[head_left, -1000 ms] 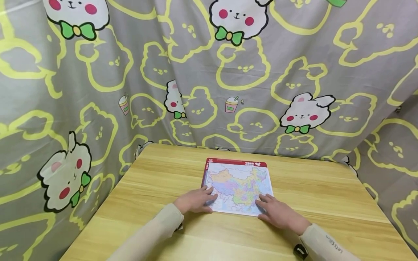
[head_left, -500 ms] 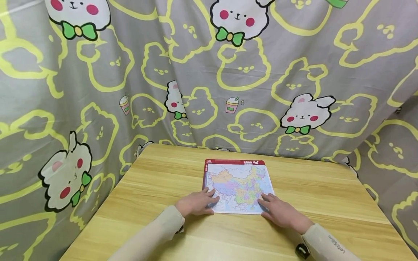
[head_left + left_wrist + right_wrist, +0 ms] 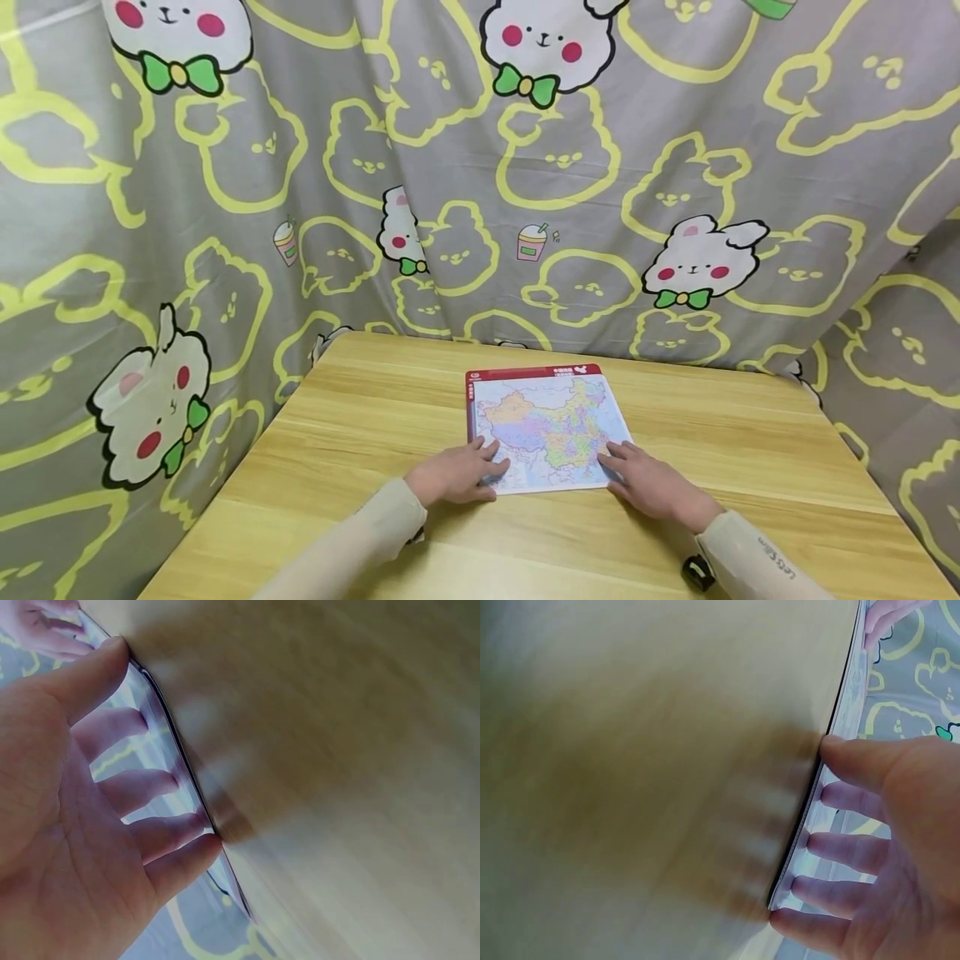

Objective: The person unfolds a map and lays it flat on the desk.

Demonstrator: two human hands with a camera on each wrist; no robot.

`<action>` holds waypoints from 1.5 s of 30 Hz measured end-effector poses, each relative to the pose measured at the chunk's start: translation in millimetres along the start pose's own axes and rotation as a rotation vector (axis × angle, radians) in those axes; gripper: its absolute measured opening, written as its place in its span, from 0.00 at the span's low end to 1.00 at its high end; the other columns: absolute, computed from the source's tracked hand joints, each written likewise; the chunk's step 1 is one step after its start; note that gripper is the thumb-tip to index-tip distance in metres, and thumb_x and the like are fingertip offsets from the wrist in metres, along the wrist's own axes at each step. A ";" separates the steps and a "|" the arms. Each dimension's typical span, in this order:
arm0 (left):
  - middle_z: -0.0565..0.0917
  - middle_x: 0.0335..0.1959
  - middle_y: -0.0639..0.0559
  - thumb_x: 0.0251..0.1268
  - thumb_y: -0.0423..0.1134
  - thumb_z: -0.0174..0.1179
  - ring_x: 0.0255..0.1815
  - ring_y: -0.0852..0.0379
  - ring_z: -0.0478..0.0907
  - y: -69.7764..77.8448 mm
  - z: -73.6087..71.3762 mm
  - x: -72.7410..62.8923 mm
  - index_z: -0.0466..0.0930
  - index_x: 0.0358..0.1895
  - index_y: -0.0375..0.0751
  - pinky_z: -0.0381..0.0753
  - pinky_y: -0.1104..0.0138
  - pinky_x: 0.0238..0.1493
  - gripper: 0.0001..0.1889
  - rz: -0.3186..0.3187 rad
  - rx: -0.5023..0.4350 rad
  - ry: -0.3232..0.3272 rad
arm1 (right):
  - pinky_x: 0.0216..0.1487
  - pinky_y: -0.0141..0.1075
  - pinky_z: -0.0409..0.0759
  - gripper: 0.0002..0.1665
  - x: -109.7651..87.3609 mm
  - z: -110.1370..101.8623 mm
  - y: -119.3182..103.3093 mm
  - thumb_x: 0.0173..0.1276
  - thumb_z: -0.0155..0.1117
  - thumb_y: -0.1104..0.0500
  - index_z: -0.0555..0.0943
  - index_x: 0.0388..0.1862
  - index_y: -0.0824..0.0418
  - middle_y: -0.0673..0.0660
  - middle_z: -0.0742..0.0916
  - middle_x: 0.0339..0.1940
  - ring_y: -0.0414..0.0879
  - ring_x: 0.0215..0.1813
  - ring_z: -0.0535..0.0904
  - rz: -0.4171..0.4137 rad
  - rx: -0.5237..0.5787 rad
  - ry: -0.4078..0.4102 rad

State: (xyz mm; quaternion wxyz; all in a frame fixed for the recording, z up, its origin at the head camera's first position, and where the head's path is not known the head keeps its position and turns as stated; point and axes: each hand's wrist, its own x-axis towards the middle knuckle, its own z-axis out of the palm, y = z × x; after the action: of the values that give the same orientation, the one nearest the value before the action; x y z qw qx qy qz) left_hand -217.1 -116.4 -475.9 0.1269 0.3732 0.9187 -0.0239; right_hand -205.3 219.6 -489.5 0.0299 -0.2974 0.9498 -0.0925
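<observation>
A flat rectangular map board [image 3: 547, 421] with a red top border lies on the wooden table, showing a coloured map. My left hand [image 3: 456, 472] rests on its near left corner, fingers spread over the surface and thumb by the near edge. At the near right corner, my right hand [image 3: 658, 485] lies the same way, its fingertips on the map. The left wrist view shows the left hand [image 3: 82, 795] with thumb and little finger right at the board's dark edge. In the right wrist view, the right hand's [image 3: 900, 832] separated fingers touch the board's face.
The light wooden table [image 3: 360, 400] extends around the board on all sides. A grey curtain [image 3: 450, 167] with yellow outlines and white rabbit figures hangs behind and at both sides of the table. A dark band [image 3: 699, 573] shows under the right sleeve.
The map board has turned slightly counter-clockwise on the table, its far edge shifting left and its near edge right. Both hands have moved a little to the right with it, still touching it.
</observation>
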 end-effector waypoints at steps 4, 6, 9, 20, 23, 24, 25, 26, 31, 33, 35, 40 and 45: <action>0.58 0.73 0.46 0.68 0.57 0.51 0.71 0.42 0.55 2.9 -0.2 -0.7 0.61 0.72 0.57 0.62 0.56 0.66 0.30 0.012 0.004 0.004 | 0.58 0.60 0.66 0.27 -0.5 -2.0 0.6 0.67 0.62 0.56 0.74 0.60 0.71 0.72 0.72 0.63 0.72 0.62 0.66 0.010 0.012 0.002; 0.58 0.73 0.45 0.68 0.57 0.51 0.71 0.41 0.55 4.3 -0.4 -0.7 0.61 0.72 0.57 0.61 0.57 0.66 0.30 0.020 0.007 0.001 | 0.58 0.60 0.66 0.27 -0.5 -2.4 1.1 0.67 0.62 0.55 0.75 0.59 0.71 0.72 0.73 0.62 0.71 0.62 0.66 0.013 0.011 0.005; 0.58 0.73 0.45 0.68 0.57 0.51 0.71 0.42 0.55 5.7 -0.7 -0.5 0.61 0.72 0.57 0.60 0.58 0.67 0.30 0.030 0.017 -0.004 | 0.57 0.60 0.67 0.27 -0.5 -2.7 2.1 0.67 0.62 0.55 0.75 0.59 0.71 0.73 0.73 0.62 0.72 0.62 0.67 0.007 0.006 0.009; 0.59 0.72 0.47 0.68 0.59 0.49 0.72 0.44 0.55 11.6 1.9 1.7 0.61 0.72 0.59 0.61 0.60 0.66 0.30 0.045 0.047 -0.013 | 0.59 0.60 0.65 0.27 2.5 -2.7 14.5 0.68 0.60 0.56 0.74 0.61 0.70 0.73 0.72 0.63 0.71 0.63 0.65 0.012 0.009 -0.001; 0.59 0.72 0.47 0.67 0.60 0.49 0.72 0.44 0.55 14.8 2.2 1.1 0.61 0.72 0.59 0.62 0.60 0.66 0.31 0.047 0.059 -0.015 | 0.59 0.60 0.66 0.27 2.7 -0.9 18.1 0.68 0.60 0.56 0.74 0.61 0.69 0.73 0.72 0.63 0.70 0.63 0.65 0.008 0.004 0.006; 0.59 0.72 0.47 0.67 0.61 0.49 0.71 0.44 0.55 15.5 2.3 1.1 0.61 0.72 0.59 0.62 0.60 0.66 0.31 0.050 0.065 -0.013 | 0.59 0.60 0.66 0.27 2.6 -0.5 18.9 0.68 0.60 0.56 0.74 0.61 0.69 0.73 0.72 0.63 0.70 0.63 0.66 0.007 -0.001 0.008; 0.59 0.72 0.47 0.67 0.61 0.49 0.71 0.44 0.55 16.2 2.6 1.0 0.61 0.72 0.59 0.62 0.60 0.66 0.31 0.052 0.069 -0.013 | 0.59 0.60 0.66 0.26 2.6 -0.2 19.7 0.68 0.60 0.56 0.74 0.61 0.69 0.73 0.72 0.62 0.70 0.63 0.66 0.003 -0.005 0.012; 0.59 0.72 0.47 0.67 0.61 0.49 0.71 0.44 0.55 16.8 2.7 0.9 0.60 0.72 0.59 0.62 0.60 0.66 0.31 0.053 0.069 -0.012 | 0.58 0.60 0.66 0.26 2.7 -0.2 20.3 0.68 0.60 0.56 0.74 0.61 0.69 0.73 0.72 0.62 0.70 0.63 0.66 0.000 -0.008 0.016; 0.58 0.73 0.47 0.67 0.61 0.48 0.72 0.44 0.55 18.8 2.6 1.5 0.59 0.72 0.59 0.62 0.59 0.66 0.31 0.067 0.068 -0.016 | 0.58 0.60 0.67 0.25 4.0 -1.5 23.0 0.68 0.61 0.57 0.75 0.60 0.70 0.73 0.73 0.61 0.71 0.61 0.67 -0.004 -0.007 0.031; 0.58 0.73 0.47 0.67 0.61 0.48 0.72 0.44 0.54 20.0 2.1 1.4 0.59 0.72 0.59 0.63 0.59 0.66 0.32 0.071 0.068 -0.020 | 0.58 0.60 0.66 0.25 4.9 -1.3 24.7 0.68 0.61 0.57 0.75 0.60 0.69 0.73 0.73 0.61 0.70 0.62 0.67 -0.001 -0.007 0.031; 0.58 0.73 0.46 0.67 0.61 0.47 0.72 0.44 0.55 21.1 1.9 1.2 0.59 0.72 0.59 0.62 0.59 0.66 0.32 0.074 0.072 -0.021 | 0.58 0.59 0.67 0.25 5.6 -0.6 26.5 0.68 0.61 0.57 0.75 0.60 0.69 0.73 0.73 0.61 0.70 0.62 0.67 -0.004 -0.011 0.032; 0.59 0.72 0.46 0.67 0.62 0.48 0.71 0.43 0.56 24.0 0.7 0.4 0.59 0.72 0.59 0.61 0.60 0.66 0.32 0.092 0.092 -0.017 | 0.58 0.59 0.67 0.25 6.8 0.2 30.8 0.68 0.60 0.57 0.75 0.60 0.69 0.72 0.73 0.61 0.69 0.62 0.68 -0.013 -0.012 0.038; 0.58 0.72 0.45 0.67 0.61 0.48 0.71 0.43 0.55 26.6 -0.9 -0.1 0.60 0.72 0.58 0.59 0.61 0.67 0.32 0.104 0.078 -0.018 | 0.58 0.58 0.68 0.25 7.6 -1.6 33.7 0.68 0.60 0.57 0.75 0.60 0.69 0.72 0.73 0.61 0.69 0.62 0.68 -0.013 -0.004 0.040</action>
State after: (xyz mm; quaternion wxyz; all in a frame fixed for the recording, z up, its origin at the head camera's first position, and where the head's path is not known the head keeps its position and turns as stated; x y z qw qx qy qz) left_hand -198.8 -97.2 -473.6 0.1214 0.4248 0.8954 -0.0565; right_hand -230.6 242.7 -494.4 0.0094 -0.3017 0.9484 -0.0966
